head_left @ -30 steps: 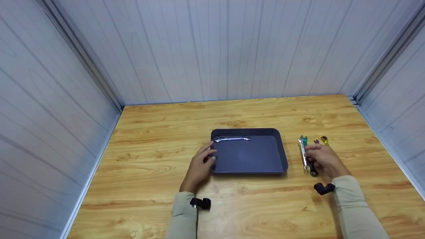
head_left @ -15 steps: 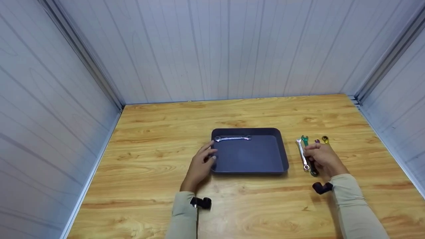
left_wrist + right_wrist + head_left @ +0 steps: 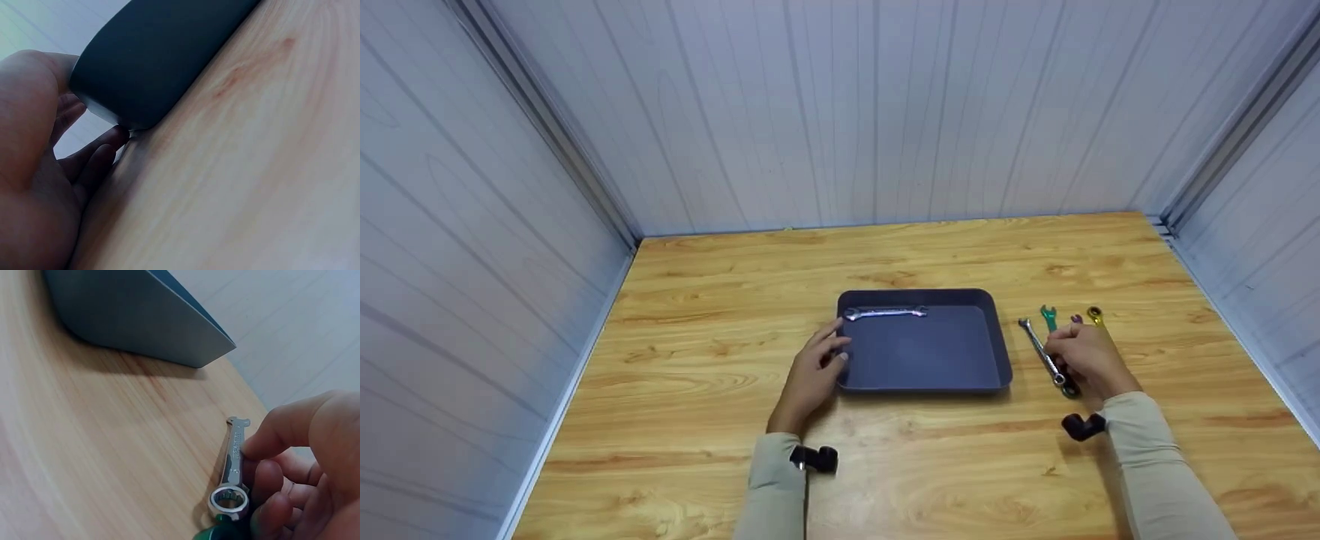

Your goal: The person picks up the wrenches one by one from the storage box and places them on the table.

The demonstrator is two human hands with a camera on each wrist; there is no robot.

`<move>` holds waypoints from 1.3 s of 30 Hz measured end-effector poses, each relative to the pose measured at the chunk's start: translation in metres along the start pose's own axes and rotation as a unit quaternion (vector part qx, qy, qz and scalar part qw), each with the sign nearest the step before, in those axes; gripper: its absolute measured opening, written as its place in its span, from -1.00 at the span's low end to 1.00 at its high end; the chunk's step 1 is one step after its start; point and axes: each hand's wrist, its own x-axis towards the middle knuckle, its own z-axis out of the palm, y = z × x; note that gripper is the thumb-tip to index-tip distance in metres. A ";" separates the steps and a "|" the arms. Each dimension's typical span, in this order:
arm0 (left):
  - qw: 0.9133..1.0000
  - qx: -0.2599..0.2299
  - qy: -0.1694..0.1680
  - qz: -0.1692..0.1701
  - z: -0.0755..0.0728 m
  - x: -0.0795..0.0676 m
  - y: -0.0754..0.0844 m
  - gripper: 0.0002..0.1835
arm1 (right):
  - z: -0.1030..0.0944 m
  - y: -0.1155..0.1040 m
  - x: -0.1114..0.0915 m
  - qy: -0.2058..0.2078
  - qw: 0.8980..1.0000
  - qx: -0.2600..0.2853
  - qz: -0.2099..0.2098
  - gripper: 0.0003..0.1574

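Observation:
My left hand (image 3: 812, 375) holds the left rim of a dark grey baking tray (image 3: 997, 341); in the left wrist view fingertips (image 3: 118, 136) reach the tray's outer base. Inside the tray, along its far side, lies a silver combination wrench (image 3: 885, 312). Right of the tray, my right hand (image 3: 1089, 358) pinches a second silver combination wrench (image 3: 1039, 349) with curled fingers. In the right wrist view its ring end (image 3: 228, 499) points toward the camera, above a green ring end (image 3: 216, 533). The green wrench (image 3: 1049, 318) lies beside it, partly under my hand.
Past my right hand show the ends of a purple wrench (image 3: 1076, 319) and a yellow wrench (image 3: 1096, 315); the rest of them is covered. The wooden table (image 3: 720, 315) meets pale panel walls (image 3: 840, 112) at the back and sides.
The silver wrench at my right hand has swung, its open end going left, away from the green wrench. My right hand has shifted slightly left. The left hand and tray stay nearly still.

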 end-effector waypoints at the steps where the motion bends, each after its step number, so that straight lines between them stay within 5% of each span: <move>1: 1.000 0.000 0.000 0.000 0.000 0.000 0.000 -0.71 | 0.000 0.000 0.000 -0.001 1.000 0.002 0.000 -0.87; 20: 1.000 -0.001 -0.002 -0.003 0.001 0.000 0.001 -0.71 | -0.002 0.003 0.000 0.005 1.000 0.005 0.009 -0.82; 39: 1.000 -0.006 -0.001 0.001 0.001 0.000 0.002 -0.72 | -0.006 0.001 -0.003 -0.003 0.996 0.078 0.031 -0.78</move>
